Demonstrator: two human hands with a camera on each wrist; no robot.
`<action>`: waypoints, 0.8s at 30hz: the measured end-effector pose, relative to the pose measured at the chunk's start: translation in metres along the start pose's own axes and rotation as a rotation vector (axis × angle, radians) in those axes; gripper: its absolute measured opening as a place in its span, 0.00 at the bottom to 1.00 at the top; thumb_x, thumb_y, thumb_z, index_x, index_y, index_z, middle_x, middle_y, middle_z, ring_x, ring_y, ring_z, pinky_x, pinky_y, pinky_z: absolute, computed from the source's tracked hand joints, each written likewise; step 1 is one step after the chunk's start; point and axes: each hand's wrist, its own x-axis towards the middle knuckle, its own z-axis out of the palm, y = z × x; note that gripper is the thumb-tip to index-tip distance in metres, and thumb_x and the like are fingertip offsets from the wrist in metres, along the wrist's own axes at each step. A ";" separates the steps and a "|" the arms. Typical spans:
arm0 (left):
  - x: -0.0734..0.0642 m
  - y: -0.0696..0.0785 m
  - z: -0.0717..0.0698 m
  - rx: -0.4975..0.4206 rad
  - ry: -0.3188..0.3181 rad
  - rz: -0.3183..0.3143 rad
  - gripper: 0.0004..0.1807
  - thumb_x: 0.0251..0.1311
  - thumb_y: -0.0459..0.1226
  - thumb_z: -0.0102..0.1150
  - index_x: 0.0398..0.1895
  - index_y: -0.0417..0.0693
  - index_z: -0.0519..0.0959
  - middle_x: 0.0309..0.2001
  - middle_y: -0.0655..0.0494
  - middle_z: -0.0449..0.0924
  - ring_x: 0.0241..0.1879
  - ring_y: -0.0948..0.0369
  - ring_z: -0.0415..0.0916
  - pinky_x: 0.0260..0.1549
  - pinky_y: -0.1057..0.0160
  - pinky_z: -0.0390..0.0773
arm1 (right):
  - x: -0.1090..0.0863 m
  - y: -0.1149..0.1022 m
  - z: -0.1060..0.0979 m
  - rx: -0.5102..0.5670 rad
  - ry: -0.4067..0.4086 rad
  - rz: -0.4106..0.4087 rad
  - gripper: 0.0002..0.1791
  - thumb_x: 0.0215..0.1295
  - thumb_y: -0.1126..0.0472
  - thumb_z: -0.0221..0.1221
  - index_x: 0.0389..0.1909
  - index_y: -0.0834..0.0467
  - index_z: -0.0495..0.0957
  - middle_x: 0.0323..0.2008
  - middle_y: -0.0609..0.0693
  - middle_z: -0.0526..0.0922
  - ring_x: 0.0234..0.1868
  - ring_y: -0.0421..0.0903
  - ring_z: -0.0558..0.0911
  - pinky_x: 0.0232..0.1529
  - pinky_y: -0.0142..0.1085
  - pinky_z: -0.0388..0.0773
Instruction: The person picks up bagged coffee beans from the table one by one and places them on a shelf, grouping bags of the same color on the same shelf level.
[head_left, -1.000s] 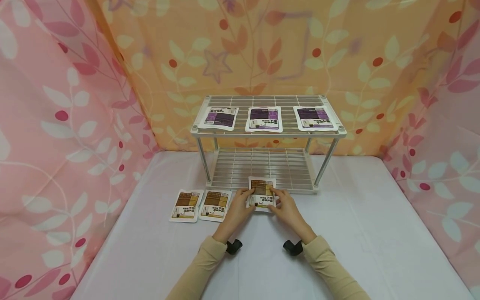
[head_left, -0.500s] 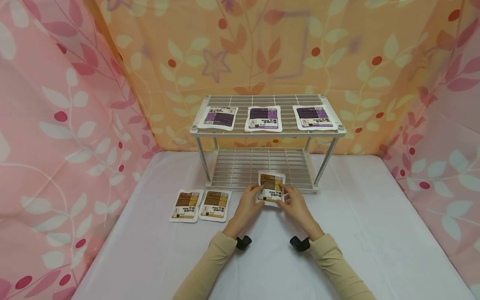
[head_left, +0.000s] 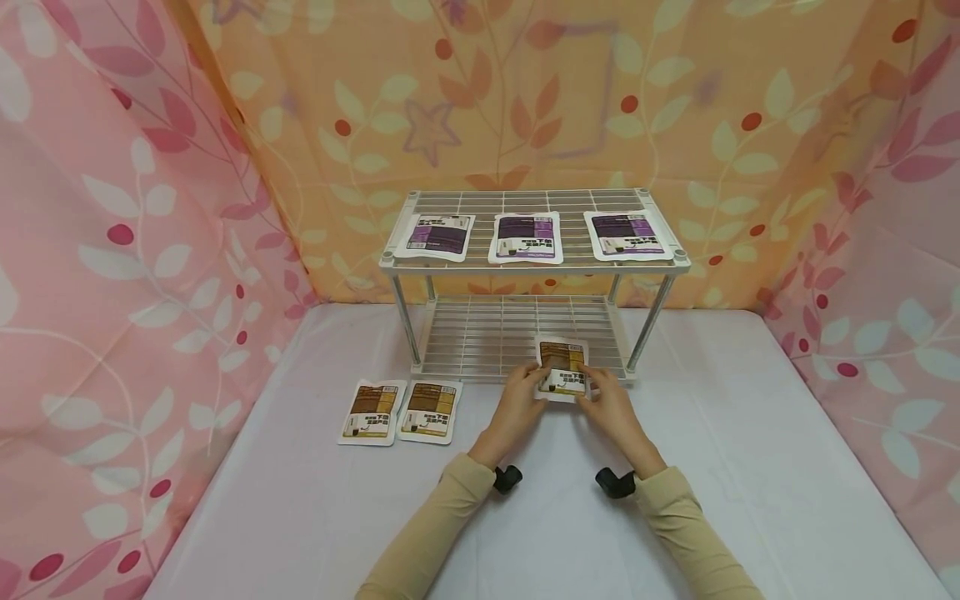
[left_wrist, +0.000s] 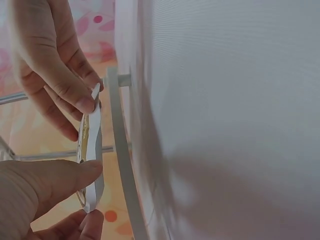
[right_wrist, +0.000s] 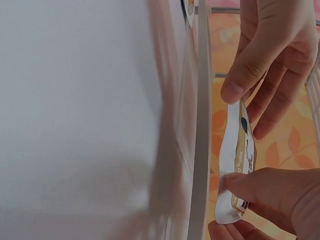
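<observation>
We saw left hand [head_left: 516,407] and right hand [head_left: 611,408] pinching a brown packet [head_left: 562,367] by opposite sides, near the front of the rack [head_left: 536,271].

Dressed in plain beige sleeves [head_left: 429,533] reaching broad cuffs [head_left: 469,478] above bare hands [head_left: 516,410]; fitted inside each wrist with a stubby, angled black device [head_left: 508,479].

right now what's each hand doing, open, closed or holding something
Left hand: holding the brown packet, pinched at its left edge.
Right hand: holding the same packet, pinched at its right edge.
</observation>
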 end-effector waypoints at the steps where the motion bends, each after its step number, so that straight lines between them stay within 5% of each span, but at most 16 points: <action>1: 0.002 0.001 0.001 0.007 0.003 0.006 0.29 0.48 0.28 0.65 0.58 0.42 0.74 0.59 0.42 0.69 0.58 0.48 0.67 0.54 0.56 0.73 | 0.000 0.001 -0.001 -0.004 0.003 0.000 0.31 0.48 0.72 0.64 0.57 0.69 0.70 0.48 0.70 0.72 0.40 0.60 0.77 0.36 0.47 0.80; 11: 0.015 0.008 0.014 -0.008 0.021 0.009 0.26 0.49 0.28 0.65 0.55 0.41 0.75 0.59 0.44 0.70 0.59 0.50 0.68 0.54 0.58 0.73 | 0.000 0.012 -0.009 -0.086 0.052 -0.019 0.30 0.48 0.72 0.64 0.56 0.71 0.70 0.51 0.71 0.71 0.39 0.62 0.77 0.38 0.51 0.77; 24: 0.029 0.013 0.024 -0.018 0.054 0.062 0.22 0.49 0.27 0.63 0.51 0.41 0.78 0.56 0.42 0.72 0.55 0.51 0.70 0.54 0.62 0.73 | 0.008 0.021 -0.012 -0.137 0.067 -0.014 0.30 0.49 0.73 0.61 0.56 0.72 0.69 0.49 0.71 0.71 0.51 0.67 0.72 0.51 0.57 0.70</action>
